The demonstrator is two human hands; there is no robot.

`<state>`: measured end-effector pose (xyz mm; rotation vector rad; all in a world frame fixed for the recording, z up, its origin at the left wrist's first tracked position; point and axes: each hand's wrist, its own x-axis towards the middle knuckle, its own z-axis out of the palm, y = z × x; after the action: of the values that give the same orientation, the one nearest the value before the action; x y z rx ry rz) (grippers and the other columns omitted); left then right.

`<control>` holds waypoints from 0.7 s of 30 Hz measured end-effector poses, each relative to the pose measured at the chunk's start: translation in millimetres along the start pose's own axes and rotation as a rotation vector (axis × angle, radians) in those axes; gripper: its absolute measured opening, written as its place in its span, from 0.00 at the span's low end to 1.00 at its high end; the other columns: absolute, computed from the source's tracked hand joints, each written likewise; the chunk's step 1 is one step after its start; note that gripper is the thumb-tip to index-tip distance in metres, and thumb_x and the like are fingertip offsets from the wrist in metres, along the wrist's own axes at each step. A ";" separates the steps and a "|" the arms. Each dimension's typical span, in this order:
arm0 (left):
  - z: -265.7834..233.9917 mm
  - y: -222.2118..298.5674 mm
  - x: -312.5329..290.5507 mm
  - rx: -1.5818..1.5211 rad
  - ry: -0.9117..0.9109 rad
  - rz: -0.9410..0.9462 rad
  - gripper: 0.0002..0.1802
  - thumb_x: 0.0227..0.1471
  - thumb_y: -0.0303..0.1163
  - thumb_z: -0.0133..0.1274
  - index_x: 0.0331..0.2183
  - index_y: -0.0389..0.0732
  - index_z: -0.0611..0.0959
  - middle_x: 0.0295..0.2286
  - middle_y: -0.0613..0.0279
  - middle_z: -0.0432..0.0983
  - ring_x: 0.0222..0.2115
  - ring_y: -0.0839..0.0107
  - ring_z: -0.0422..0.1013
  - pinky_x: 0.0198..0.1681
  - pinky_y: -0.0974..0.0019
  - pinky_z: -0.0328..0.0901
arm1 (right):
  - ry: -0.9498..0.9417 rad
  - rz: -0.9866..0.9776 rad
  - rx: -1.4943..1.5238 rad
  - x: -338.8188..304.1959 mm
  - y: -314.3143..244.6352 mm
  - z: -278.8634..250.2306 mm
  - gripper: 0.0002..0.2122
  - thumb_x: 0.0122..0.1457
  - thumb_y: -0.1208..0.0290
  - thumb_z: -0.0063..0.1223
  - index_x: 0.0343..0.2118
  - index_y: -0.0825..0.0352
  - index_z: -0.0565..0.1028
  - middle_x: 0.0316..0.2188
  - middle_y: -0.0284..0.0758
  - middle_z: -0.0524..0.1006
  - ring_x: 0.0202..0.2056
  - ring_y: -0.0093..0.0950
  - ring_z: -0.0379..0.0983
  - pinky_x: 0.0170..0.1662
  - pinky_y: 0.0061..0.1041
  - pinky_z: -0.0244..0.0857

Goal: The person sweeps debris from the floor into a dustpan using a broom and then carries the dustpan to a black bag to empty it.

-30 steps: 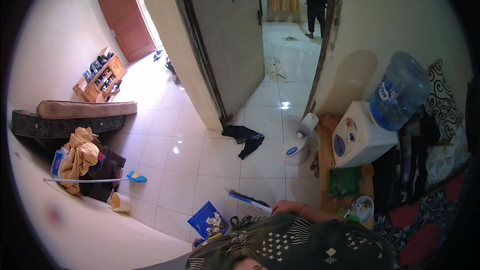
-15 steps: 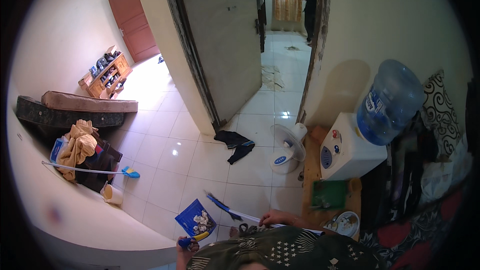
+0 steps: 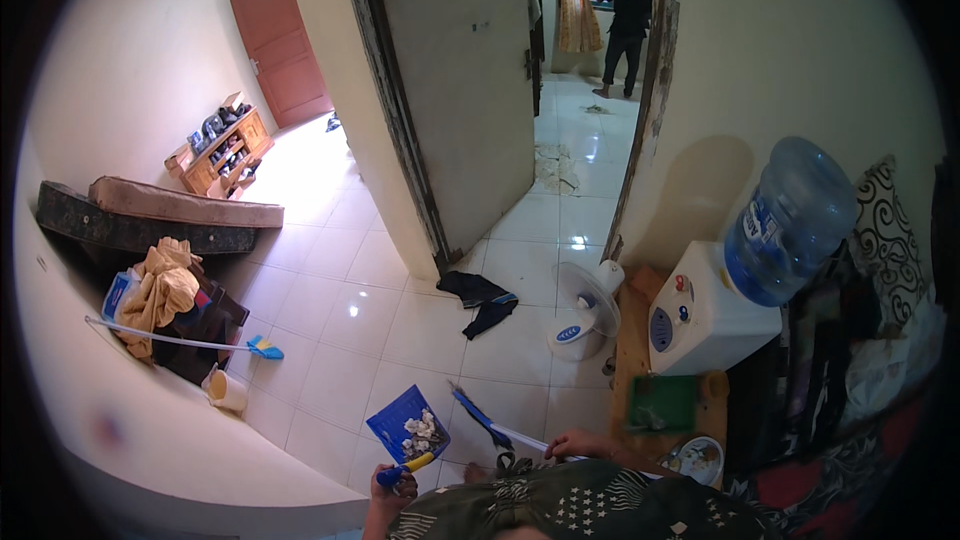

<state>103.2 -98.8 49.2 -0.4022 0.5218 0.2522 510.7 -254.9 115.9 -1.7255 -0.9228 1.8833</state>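
Note:
My left hand (image 3: 398, 485) grips the yellow and blue handle of a blue dustpan (image 3: 408, 424) that carries a small pile of pale debris. My right hand (image 3: 570, 443) holds the white shaft of a broom (image 3: 486, 417) with dark blue bristles, which slants down toward the white tiled floor (image 3: 340, 330) just right of the dustpan. Both hands sit low at the bottom edge, above my patterned dark shirt.
A dark cloth (image 3: 482, 298) lies on the tiles near a grey door (image 3: 460, 90). A small white fan (image 3: 585, 305), a water dispenser (image 3: 710, 315) with a blue bottle (image 3: 790, 220), and a wooden stand sit right. Mattresses (image 3: 150, 212), a clothes pile (image 3: 160, 285) and a mop (image 3: 190, 340) lie left. A person (image 3: 626, 25) stands beyond the doorway.
The view has tilted down and forward. The dustpan and broom have come up into view, and both hands now show at the bottom edge.

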 end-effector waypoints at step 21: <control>155.6 137.1 145.6 0.221 0.103 -0.331 0.14 0.44 0.41 0.43 0.23 0.39 0.67 0.16 0.65 0.59 0.12 0.76 0.51 0.15 0.72 0.47 | 0.321 -0.046 0.489 55.1 -140.4 -65.4 0.10 0.48 0.77 0.45 0.34 0.74 0.72 0.18 0.36 0.73 0.14 0.19 0.67 0.17 0.16 0.62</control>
<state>246.9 110.0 53.5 -0.2815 0.5687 -0.1458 549.7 -107.2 176.8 -1.6122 -0.3388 1.5692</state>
